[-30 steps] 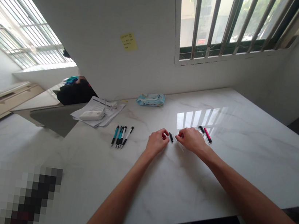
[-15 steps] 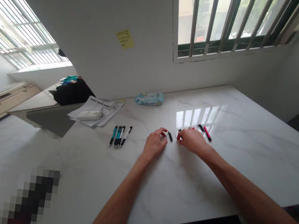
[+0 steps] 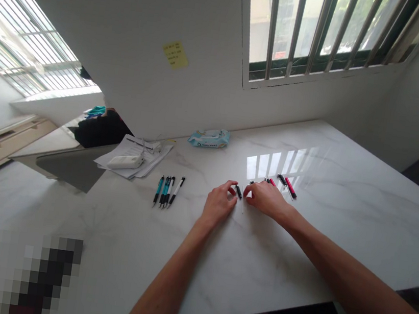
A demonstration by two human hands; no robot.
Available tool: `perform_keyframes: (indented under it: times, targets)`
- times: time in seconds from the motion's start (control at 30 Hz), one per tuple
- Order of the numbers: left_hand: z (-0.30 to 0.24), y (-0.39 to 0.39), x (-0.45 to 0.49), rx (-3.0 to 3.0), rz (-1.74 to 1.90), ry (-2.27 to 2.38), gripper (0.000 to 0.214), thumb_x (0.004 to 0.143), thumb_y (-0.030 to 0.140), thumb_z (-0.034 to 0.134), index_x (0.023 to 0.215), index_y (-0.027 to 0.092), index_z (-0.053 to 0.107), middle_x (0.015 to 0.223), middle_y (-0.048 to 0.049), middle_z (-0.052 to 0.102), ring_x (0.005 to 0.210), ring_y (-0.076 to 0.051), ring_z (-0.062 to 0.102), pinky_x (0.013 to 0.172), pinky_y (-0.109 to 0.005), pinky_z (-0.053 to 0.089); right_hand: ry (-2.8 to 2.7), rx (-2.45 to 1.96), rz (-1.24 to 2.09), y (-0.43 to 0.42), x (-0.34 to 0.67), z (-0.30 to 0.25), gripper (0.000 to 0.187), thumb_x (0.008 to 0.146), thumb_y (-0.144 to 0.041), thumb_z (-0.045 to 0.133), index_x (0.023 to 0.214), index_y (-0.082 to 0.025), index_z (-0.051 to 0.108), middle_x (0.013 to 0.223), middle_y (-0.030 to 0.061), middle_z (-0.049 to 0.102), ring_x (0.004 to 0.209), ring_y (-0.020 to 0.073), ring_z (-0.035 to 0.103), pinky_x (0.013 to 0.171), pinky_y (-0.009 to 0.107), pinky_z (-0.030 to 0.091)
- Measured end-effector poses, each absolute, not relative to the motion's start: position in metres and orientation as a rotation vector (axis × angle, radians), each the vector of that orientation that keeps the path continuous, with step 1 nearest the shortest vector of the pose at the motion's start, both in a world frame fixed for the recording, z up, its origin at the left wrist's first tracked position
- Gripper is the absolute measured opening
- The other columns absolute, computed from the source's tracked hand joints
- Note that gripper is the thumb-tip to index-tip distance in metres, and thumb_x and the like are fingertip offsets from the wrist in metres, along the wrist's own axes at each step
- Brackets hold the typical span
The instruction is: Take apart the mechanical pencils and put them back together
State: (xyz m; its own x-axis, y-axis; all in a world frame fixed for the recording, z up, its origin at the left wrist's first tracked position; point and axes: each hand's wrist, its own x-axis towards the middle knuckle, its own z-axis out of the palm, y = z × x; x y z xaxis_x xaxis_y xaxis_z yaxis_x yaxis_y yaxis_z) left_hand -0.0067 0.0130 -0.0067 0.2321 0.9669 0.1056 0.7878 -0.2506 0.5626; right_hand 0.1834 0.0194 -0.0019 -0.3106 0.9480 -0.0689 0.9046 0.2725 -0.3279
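Observation:
My left hand [image 3: 220, 201] rests on the marble-patterned table with thumb and forefinger apart, beside a short black pen part [image 3: 239, 191]; whether they touch it I cannot tell. Just across from it, my right hand [image 3: 265, 199] has its fingertips pinched on a thin pale pen refill [image 3: 242, 206], which points toward me. Beyond the right hand lie pink pen parts [image 3: 291, 187] and a black pen part [image 3: 281, 179]. Some small pieces behind that hand are partly hidden by it.
Several teal and white pens [image 3: 166, 192] lie in a group to the left. Behind them are papers [image 3: 132, 154] with a white power strip [image 3: 126, 162] on top. A blue wipes packet [image 3: 209, 138] lies by the wall, below a yellow note [image 3: 175, 54].
My right hand has moved slightly left with the refill, which has swung from slanted to nearly straight toward me. The left hand has shifted a little right, closer to the black pen part.

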Motion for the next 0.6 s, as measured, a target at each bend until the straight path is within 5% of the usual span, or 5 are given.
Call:
perform_keyframes:
  times: [0.6]
  targets:
    - [-0.0103,0.0124,-0.0017,2.131,0.649,1.654,0.051,0.085,0.024,0.073,0.135,0.031,0.064,0.109,-0.0010,0.079,0.096,-0.022,0.073,0.087,-0.031,0.050,-2.353,-1.736,0.492,0.0145,0.1812,0.0006,0.032,0.089,-0.020,0.062,0.114,-0.032,0.078,0.093,0.0054,0.077,0.090,0.0232,0.071,0.070,0.026,0.044]
